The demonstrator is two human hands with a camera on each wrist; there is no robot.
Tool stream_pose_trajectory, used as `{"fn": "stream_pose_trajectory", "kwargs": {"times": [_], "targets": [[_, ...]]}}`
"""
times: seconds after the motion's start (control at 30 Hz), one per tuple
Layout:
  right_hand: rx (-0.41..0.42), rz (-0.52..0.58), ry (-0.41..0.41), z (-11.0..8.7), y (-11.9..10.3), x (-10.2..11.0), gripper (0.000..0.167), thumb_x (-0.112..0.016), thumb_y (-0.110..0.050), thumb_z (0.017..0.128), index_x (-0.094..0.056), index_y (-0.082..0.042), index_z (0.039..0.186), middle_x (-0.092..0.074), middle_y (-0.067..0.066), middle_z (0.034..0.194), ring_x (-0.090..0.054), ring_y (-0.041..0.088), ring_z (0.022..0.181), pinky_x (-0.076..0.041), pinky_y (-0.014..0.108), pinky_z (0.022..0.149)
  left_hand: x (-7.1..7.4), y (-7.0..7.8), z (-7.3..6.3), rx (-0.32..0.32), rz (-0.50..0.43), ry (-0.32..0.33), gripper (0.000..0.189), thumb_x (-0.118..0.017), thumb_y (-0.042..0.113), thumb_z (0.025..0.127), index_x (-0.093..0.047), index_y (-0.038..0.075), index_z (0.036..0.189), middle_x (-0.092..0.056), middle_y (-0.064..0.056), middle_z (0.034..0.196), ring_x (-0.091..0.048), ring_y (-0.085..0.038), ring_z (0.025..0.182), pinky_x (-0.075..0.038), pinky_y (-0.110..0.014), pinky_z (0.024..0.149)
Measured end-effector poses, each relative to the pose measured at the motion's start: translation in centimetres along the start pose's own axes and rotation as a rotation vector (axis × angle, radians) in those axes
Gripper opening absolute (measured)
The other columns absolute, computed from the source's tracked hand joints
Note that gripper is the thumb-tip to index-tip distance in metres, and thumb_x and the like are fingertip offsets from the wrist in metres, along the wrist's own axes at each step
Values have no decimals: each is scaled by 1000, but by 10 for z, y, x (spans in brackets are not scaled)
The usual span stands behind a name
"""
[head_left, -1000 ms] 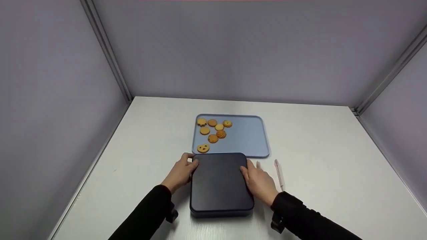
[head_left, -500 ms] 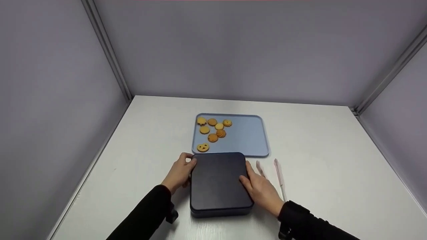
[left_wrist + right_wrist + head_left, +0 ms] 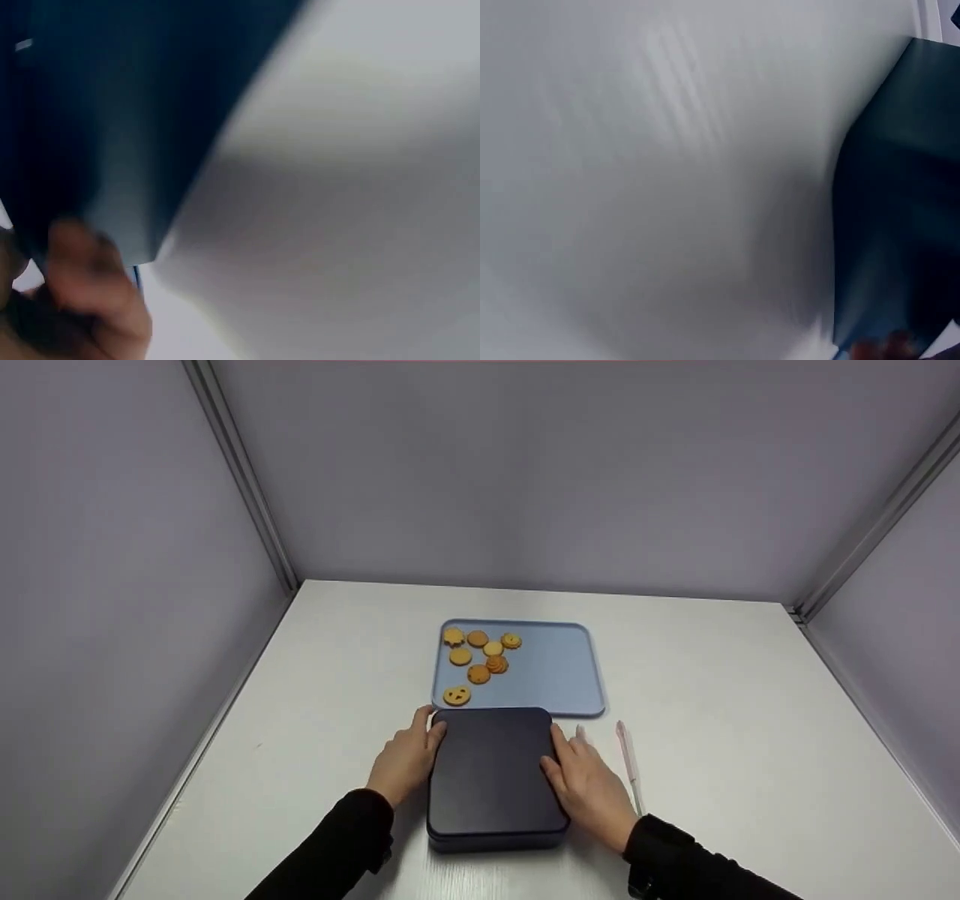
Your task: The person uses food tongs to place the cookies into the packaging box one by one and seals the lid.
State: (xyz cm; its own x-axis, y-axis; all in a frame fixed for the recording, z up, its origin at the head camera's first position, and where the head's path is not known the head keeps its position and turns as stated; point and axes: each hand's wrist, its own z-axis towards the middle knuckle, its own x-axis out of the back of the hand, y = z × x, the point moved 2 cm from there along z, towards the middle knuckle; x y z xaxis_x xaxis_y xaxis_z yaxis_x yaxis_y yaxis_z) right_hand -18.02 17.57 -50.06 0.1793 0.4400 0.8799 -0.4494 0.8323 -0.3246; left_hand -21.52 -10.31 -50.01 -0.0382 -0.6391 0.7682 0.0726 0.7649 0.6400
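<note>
A dark navy rectangular tin box (image 3: 495,772) with rounded corners lies on the white table, its lid-like top facing up. My left hand (image 3: 405,757) grips its far left corner, thumb on the top edge and index finger by the back. In the left wrist view, curled fingers (image 3: 105,292) touch the tin's side wall. On the opposite long side my right hand (image 3: 592,787) holds the tin, thumb over the top edge and fingers along the side. Only blurred fingertips (image 3: 885,346) appear at the bottom of the right wrist view.
Behind the tin, a light blue tray (image 3: 559,667) carries several cookies (image 3: 478,673) on its left half. Two pink-tipped arms, apparently tongs (image 3: 628,754), lie right of the tin, partly covered by my right hand. Grey panels (image 3: 510,472) enclose the table (image 3: 337,660).
My right hand has slid a little toward me along the tin's side. The left wrist has turned slightly and drawn nearer. The tin stays nearly in place.
</note>
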Motion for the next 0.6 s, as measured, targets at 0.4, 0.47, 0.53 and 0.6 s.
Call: {"fn": "stream_pose_trajectory", "kwargs": {"times": [0.4, 0.47, 0.53, 0.6], "targets": [[105, 13, -208, 12, -1, 0, 75, -47, -50, 107, -26, -4, 162, -23, 15, 168, -15, 39, 156, -22, 57, 124, -16, 18, -34, -307, 247, -54, 78, -36, 58, 107, -30, 2, 160, -18, -16, 169, -5, -48, 155, -19, -58, 125], [97, 4, -233, 12, -2, -4, 79, -45, -54, 106, -25, -3, 162, -21, 15, 168, -15, 36, 156, -21, 58, 124, -18, 19, -34, -290, 271, -89, 83, -32, 64, 106, -26, 2, 161, -13, -13, 171, -1, -44, 156, -16, -56, 126], [88, -7, -245, 11, -3, -6, 81, -45, -57, 105, -26, -2, 161, -21, 16, 168, -15, 35, 157, -21, 59, 123, -20, 19, -35, -285, 308, -102, 86, -31, 66, 104, -23, 3, 162, -11, -12, 171, 0, -41, 157, -15, -54, 126], [80, -17, -249, 10, -2, -9, 83, -45, -59, 104, -27, -1, 161, -21, 16, 168, -16, 34, 157, -21, 60, 123, -21, 20, -35, -288, 345, -104, 87, -31, 67, 104, -22, 3, 163, -10, -11, 171, 0, -40, 157, -15, -53, 127]]}}
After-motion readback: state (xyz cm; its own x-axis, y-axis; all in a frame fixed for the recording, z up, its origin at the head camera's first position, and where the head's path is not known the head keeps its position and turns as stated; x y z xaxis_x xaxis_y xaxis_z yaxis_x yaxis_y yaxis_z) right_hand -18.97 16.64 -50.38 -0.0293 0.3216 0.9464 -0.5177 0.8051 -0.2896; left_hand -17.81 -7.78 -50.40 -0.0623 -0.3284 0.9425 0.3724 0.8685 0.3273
